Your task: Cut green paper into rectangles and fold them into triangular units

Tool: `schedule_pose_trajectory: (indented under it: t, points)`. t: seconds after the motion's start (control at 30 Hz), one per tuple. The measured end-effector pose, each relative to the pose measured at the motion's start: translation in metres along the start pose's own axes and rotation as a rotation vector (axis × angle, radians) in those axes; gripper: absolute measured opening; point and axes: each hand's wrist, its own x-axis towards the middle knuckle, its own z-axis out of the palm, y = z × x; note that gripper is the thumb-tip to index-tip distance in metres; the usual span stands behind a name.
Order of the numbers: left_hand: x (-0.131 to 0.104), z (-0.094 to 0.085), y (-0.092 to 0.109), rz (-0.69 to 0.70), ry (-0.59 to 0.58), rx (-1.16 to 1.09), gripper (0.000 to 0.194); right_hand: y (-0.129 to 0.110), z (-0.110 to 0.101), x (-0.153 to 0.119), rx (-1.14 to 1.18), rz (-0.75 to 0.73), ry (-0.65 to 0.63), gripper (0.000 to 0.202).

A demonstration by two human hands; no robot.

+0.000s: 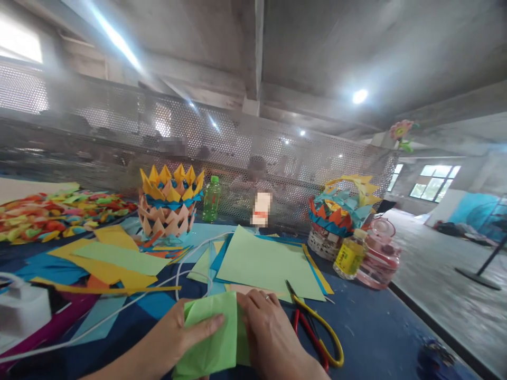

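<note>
A folded sheet of light green paper (212, 338) is between my two hands, low in the middle of the view. My left hand (194, 330) grips its left side, the thumb lying flat across the front. On the right edge, my right hand (265, 324) is closed on the paper, with a ring on one finger; its fingertips are partly hidden behind the fold. Just right of my right hand lie scissors (317, 330) with yellow and red handles. Beyond my hands rests a stack of pale green sheets (265, 261) over blue and yellow ones.
Paper-piece baskets stand at left (168, 206) and right (328, 221). Near them are a green bottle (212, 199), a yellow-labelled bottle (350, 256) and a pink jug (378, 258). Paper scraps (111, 258), a white cable (130, 303) and a charger (26, 309) lie left. A perforated screen (222, 137) stands behind.
</note>
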Motion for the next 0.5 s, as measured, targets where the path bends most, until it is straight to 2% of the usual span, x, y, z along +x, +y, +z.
schedule_pose_trajectory:
  t: [0.1, 0.23, 0.37, 0.5]
  points:
    - [0.0004, -0.0003, 0.0008, 0.011, 0.039, -0.016, 0.051, -0.0005, -0.0007, 0.0005, -0.007, 0.005, -0.023, 0.054]
    - [0.0037, -0.0020, -0.0004, -0.003, 0.043, -0.011, 0.057, -0.0020, -0.0030, -0.0012, 0.018, 0.005, -0.022, 0.063]
    - [0.0042, -0.0046, 0.0004, -0.054, 0.030, 0.021, 0.059, -0.0029, -0.0045, -0.0031, 0.040, 0.038, -0.002, 0.061]
    - [0.0083, -0.0086, -0.0022, -0.033, 0.045, 0.019, 0.059, -0.0025, -0.0048, -0.0045, 0.040, 0.050, 0.006, 0.060]
